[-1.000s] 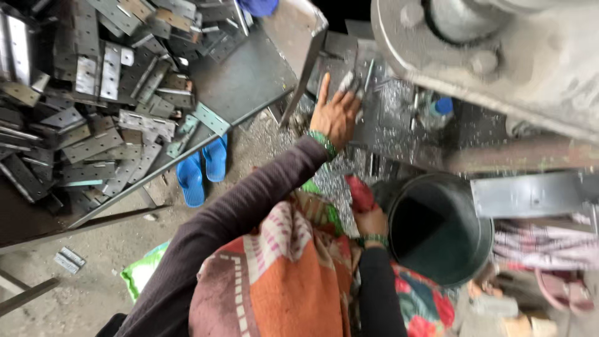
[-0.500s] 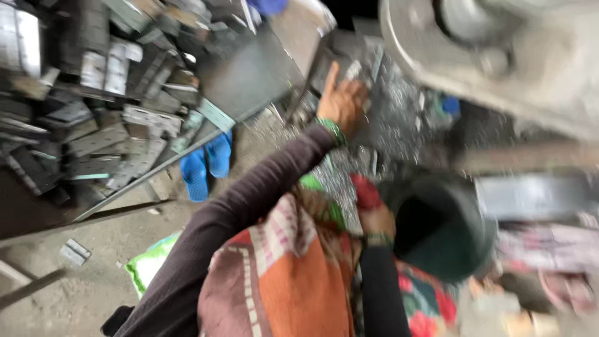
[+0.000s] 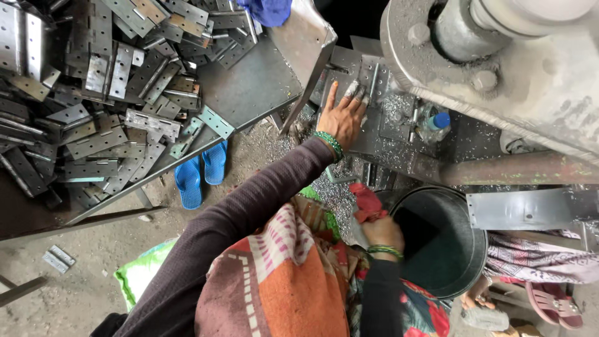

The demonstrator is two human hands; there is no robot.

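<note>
My left hand [image 3: 343, 118] reaches forward and lies flat, fingers stretched out, on a grey drilled metal plate [image 3: 368, 78] on the machine bed, amid metal shavings. A green bangle circles that wrist. My right hand [image 3: 382, 232] stays close to my body, closed on a red cloth [image 3: 367, 202], right at the rim of a dark round bucket [image 3: 465, 212]. Both arms wear dark sleeves over a patterned orange shawl.
A heap of drilled metal hinge plates [image 3: 93, 93] covers the table at left. Blue slippers [image 3: 199, 171] lie on the floor beneath its edge. A blue-capped bottle [image 3: 433, 122] stands under the big grey machine [image 3: 511, 68]. Another person's sandalled foot [image 3: 555, 306] is at lower right.
My left hand has stayed on the plate at the machine bed, shifting only slightly. My right hand holds the red cloth by the bucket throughout. The view swung a little.
</note>
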